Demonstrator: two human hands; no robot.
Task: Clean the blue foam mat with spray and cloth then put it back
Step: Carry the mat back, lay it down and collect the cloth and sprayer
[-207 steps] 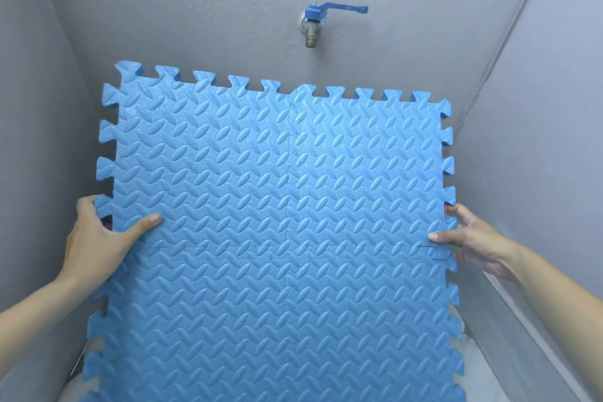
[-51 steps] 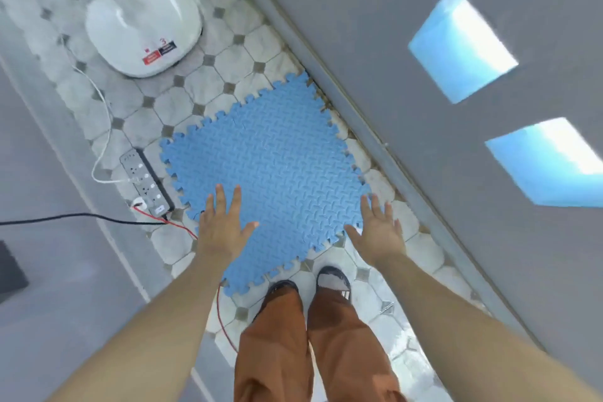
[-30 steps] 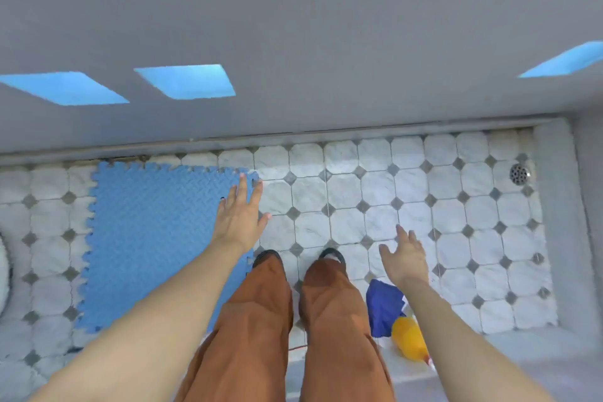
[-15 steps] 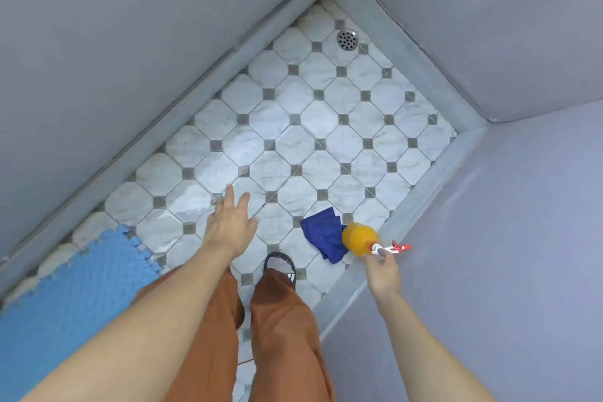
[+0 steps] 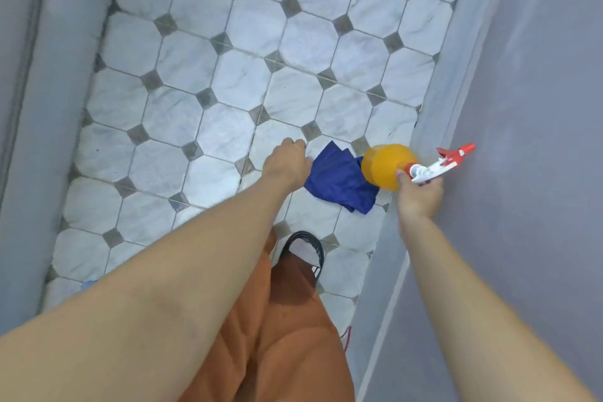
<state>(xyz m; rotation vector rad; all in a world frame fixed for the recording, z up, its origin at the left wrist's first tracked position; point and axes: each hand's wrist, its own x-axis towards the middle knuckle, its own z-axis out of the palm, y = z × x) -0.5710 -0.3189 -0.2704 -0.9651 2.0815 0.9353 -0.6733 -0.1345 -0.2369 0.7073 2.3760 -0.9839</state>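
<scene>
An orange spray bottle [image 5: 385, 165] with a white and red trigger head is gripped at its neck by my right hand [image 5: 419, 194], close to the right wall. A crumpled dark blue cloth [image 5: 339, 179] lies on the tiled floor just left of the bottle. My left hand [image 5: 288, 163] reaches down at the cloth's left edge, fingers curled; whether it grips the cloth I cannot tell. Only a tiny blue sliver of the foam mat [image 5: 87, 284] shows at the lower left.
The floor [image 5: 228, 75] is white octagonal tile with grey squares, bounded by a grey kerb [image 5: 42, 127] on the left and a grey wall [image 5: 538, 108] on the right. My orange trousers [image 5: 280, 336] and one dark sandal [image 5: 305, 251] fill the bottom centre.
The view has swung away from the mat toward the cloth and bottle. My left hand has dropped to the cloth's edge. My right hand keeps hold of the spray bottle.
</scene>
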